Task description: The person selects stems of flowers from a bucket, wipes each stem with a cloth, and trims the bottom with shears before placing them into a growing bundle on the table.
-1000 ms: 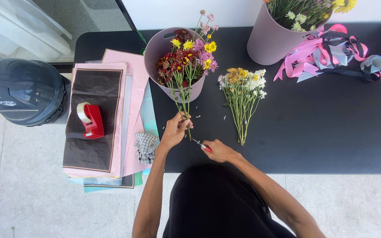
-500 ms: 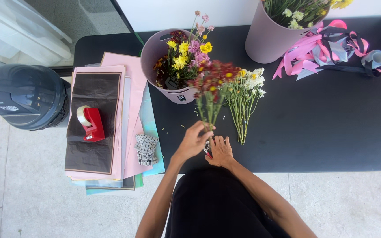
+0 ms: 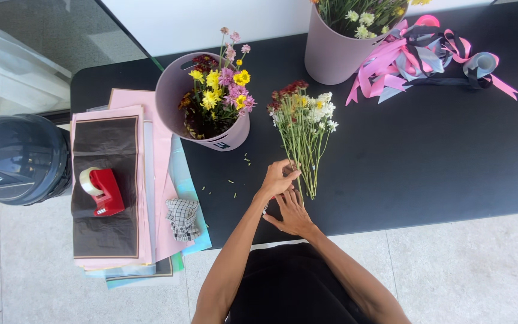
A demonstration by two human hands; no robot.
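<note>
At the far left a dark round bin (image 3: 16,157) stands on the pale floor, just beside the black table (image 3: 439,156). On the table's left end lies a stack of wrapping sheets (image 3: 121,240) — pink, brown and pale blue — with a red tape dispenser (image 3: 100,191) on top and a small checked cloth (image 3: 182,217) at its right edge. Next comes a mauve bucket (image 3: 172,96) of yellow, pink and dark red flowers, with a few bits of cut stem scattered on the table below it. In the middle, the bunch of cut flowers (image 3: 304,123) lies flat, heads away from the person. The left hand (image 3: 278,179) is curled around the stems near their lower ends, grasping them; the right hand (image 3: 292,215) lies just below with fingers spread, and whether it holds anything small I cannot tell. Further right are a second mauve bucket (image 3: 331,54) and a tangle of pink and grey ribbons (image 3: 427,57). The bunch looks gathered but neither tied nor wrapped — paper, tape and ribbon all lie apart from it.
</note>
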